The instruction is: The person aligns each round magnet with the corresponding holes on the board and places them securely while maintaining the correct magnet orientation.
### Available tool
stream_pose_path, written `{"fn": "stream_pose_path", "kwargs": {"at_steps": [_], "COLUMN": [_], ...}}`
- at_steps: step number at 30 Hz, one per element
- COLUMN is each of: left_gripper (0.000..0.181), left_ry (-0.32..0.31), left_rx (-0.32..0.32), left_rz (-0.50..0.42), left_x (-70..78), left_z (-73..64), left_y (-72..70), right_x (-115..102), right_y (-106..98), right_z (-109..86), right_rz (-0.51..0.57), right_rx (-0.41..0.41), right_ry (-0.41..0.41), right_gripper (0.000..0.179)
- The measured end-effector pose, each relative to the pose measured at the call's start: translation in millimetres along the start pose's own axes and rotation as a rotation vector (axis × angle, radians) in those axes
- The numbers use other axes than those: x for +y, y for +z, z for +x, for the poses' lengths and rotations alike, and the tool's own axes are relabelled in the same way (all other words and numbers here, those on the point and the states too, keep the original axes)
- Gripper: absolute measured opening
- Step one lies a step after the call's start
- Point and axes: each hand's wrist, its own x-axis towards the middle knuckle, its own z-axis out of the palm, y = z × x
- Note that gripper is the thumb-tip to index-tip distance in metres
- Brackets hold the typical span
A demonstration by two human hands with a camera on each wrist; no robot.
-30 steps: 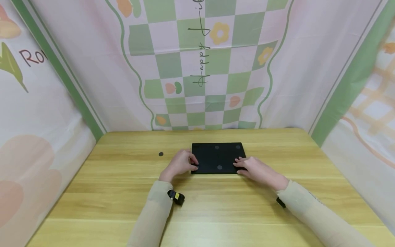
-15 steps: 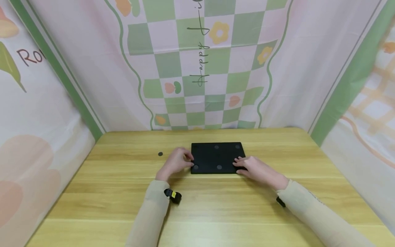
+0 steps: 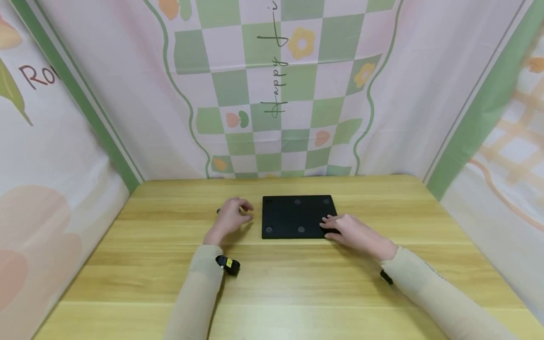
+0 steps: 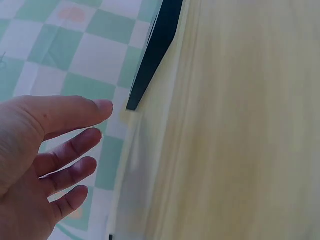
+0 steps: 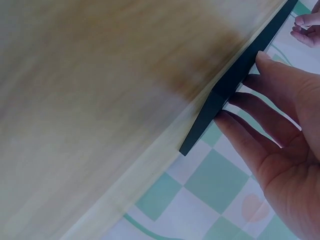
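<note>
A flat black rectangular slab [image 3: 284, 215] lies on the table, with several round dark grey discs on its upper face. My left hand [image 3: 231, 216] is to its left, over the table, fingers apart and loosely bent. No object shows in that palm in the left wrist view, where the slab's end [image 4: 150, 65] sits beyond the thumb tip. A small loose dark disc [image 3: 218, 211] peeks out behind the left hand, mostly covered by it. My right hand [image 3: 352, 233] rests on the slab's right end; the right wrist view has its thumb [image 5: 263, 57] at the front edge.
The wooden table [image 3: 272, 288] runs back to a hanging cloth [image 3: 293, 94] with green and white checks. More printed cloth [image 3: 501, 132] stands along both sides. A black wrist camera [image 3: 229, 265] is strapped at the left sleeve cuff.
My left hand has drawn back from the slab to the left, uncovering a disc at its near left corner and covering most of the loose disc. The right hand has stayed in place.
</note>
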Motion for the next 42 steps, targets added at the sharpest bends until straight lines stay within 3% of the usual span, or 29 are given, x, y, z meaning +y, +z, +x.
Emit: {"fn": "stream_pose_path", "kwargs": {"at_steps": [8,30,42], "left_gripper": [0.016,0.016,0.017], "left_ry": [-0.052,-0.087,-0.121], "left_rx": [0.012,0.028,0.003], "left_rz": [0.006,0.025,0.052], "left_x": [-14.6,-52.1,-64.0], "left_z": [-2.9,-8.9,-8.0], "left_y": [-13.7,-43.0,-53.9], "right_x": [0.6,0.6,0.3], "right_y": [0.9,0.1,0.7], "right_z": [0.2,0.1,-0.2], "right_rz": [0.001,0.001,0.003], "right_rx": [0.007,0.018,0.019], "right_ry": [-0.005,-0.020,-0.022], "right_gripper": [0.031,0.030,0.031]}}
